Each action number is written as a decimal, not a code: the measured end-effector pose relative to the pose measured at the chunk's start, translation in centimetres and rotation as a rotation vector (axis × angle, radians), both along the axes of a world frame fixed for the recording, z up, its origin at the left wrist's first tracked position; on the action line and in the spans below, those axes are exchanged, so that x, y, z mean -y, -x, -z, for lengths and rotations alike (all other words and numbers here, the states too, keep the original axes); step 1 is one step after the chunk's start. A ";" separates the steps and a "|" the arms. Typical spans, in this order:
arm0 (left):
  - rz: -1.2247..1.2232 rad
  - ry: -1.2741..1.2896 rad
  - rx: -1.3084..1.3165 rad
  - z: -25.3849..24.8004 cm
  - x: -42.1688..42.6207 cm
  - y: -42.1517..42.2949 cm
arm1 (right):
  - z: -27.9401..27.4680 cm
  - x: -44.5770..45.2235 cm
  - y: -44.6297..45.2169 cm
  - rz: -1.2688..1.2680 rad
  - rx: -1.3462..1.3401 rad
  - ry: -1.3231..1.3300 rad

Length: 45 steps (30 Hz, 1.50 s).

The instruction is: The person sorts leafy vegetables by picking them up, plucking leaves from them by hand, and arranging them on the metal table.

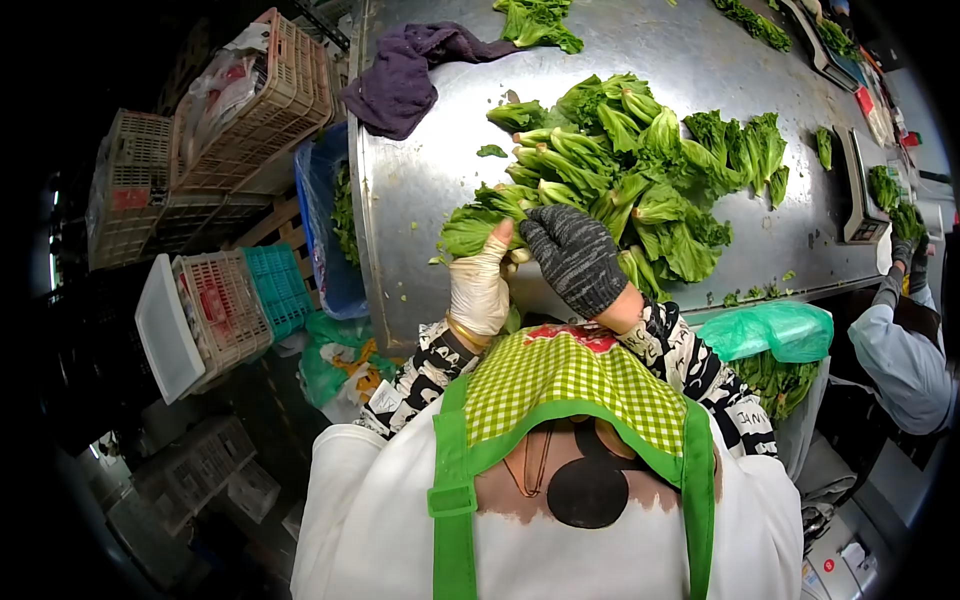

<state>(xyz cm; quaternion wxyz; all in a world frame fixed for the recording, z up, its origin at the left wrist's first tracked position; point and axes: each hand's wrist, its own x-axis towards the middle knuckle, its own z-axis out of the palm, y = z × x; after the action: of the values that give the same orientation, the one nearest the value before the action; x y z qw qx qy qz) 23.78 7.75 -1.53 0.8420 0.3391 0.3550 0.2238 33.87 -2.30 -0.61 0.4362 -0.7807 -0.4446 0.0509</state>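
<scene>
My left hand, in a thin whitish glove, is closed around a head of green leaf lettuce near the table's front edge, thumb pointing up. Close beside it, my right hand wears a dark grey knit glove. Its fingers are curled together at the stem end of the same lettuce, and the fingertips are partly hidden. A large pile of lettuce heads lies just beyond both hands, many with pale stem ends facing left. Small leaf scraps are scattered around the pile.
The lettuce lies on a metal table. A purple cloth is at its far left corner. A blue lined bin and stacked crates stand left. To the right are a scale, green plastic over greens and another person.
</scene>
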 end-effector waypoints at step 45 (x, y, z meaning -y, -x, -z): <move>0.063 0.149 -0.013 0.8 -1.6 -0.1 | -1.5 0.6 0.8 0.053 -0.371 -0.055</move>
<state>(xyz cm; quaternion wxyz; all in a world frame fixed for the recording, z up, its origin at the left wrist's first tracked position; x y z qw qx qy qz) 23.85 9.35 -2.30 0.8692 0.2879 0.3652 0.1682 33.12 -2.90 0.88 0.5328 -0.7573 -0.3370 0.1703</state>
